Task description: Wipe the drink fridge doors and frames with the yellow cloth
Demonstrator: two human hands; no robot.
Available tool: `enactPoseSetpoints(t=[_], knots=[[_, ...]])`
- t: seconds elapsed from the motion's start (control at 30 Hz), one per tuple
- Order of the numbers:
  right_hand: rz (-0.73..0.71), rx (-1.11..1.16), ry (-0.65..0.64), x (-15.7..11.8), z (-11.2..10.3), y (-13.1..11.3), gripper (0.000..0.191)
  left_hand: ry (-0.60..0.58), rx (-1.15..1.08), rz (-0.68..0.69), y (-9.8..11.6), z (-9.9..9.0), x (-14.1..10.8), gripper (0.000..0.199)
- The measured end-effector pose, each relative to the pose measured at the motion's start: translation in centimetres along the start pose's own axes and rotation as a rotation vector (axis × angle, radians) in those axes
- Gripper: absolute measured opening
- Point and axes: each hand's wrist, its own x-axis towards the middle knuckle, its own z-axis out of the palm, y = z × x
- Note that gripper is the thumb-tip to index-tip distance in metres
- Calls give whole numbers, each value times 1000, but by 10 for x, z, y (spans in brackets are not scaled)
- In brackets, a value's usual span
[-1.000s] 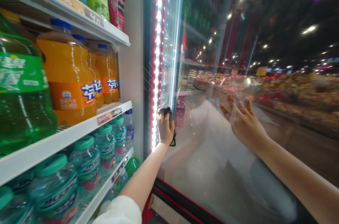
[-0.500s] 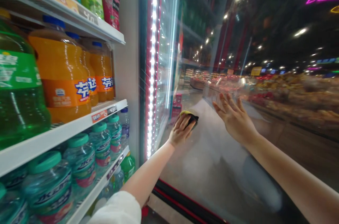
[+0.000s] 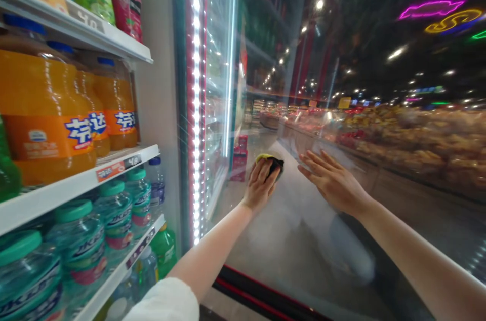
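A large glass door (image 3: 281, 260) fills the middle and right of the view, with hazy reflections on it. My left hand (image 3: 261, 184) presses a black and yellow cloth (image 3: 276, 165) against the glass, its fingers over the cloth. To the right of it, my right hand (image 3: 334, 179) holds nothing; its fingers are stretched out at the glass. Between the two hands is a small gap of glass.
On the left, a cooler shelf (image 3: 76, 176) carries orange soda bottles (image 3: 41, 108); teal-capped bottles (image 3: 81, 242) stand below. A bright light strip (image 3: 196, 108) runs down beside the door. Black and red lower door frame (image 3: 261, 293) crosses below.
The shelves and light strip have shifted left in view. My right hand has moved slightly down and tilted more to the left. My left hand keeps the cloth on the glass.
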Motion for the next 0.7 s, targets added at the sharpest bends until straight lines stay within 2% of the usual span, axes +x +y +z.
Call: enactPoseSetpoints(t=[0.03,0.07,0.13,0.2,0.27,0.33,0.4,0.47,0.57,0.6,0.63,0.7], knots=[[-5,-26,1,-8,-3,-1,43,-9,-6,44,-2,-2,-9,54],[2,-49,1,-16,-7,-2,42,3,-1,33,-5,-4,-14,53],[47,-92,3,-30,-16,1,43,80,25,-105,-8,-5,-8,52],[105,-127,1,-39,-24,6,44,173,47,-287,-6,-3,19,51],[151,-150,-1,-44,-29,11,45,221,44,-375,2,3,58,51],[190,-158,-5,-46,-28,15,47,216,18,-352,13,9,91,50],[220,-149,-7,-47,-23,17,49,181,5,-259,22,14,106,50],[232,-126,-10,-47,-17,18,53,110,-8,-115,27,16,97,51],[226,-71,-11,-49,-14,23,58,-8,-43,120,27,14,56,54],[218,-49,-11,-50,-15,25,59,-22,-45,162,26,12,42,53],[209,-27,-11,-52,-17,28,59,-31,-41,157,25,10,33,52],[199,6,-11,-57,-23,32,58,-14,-25,44,24,8,31,52]])
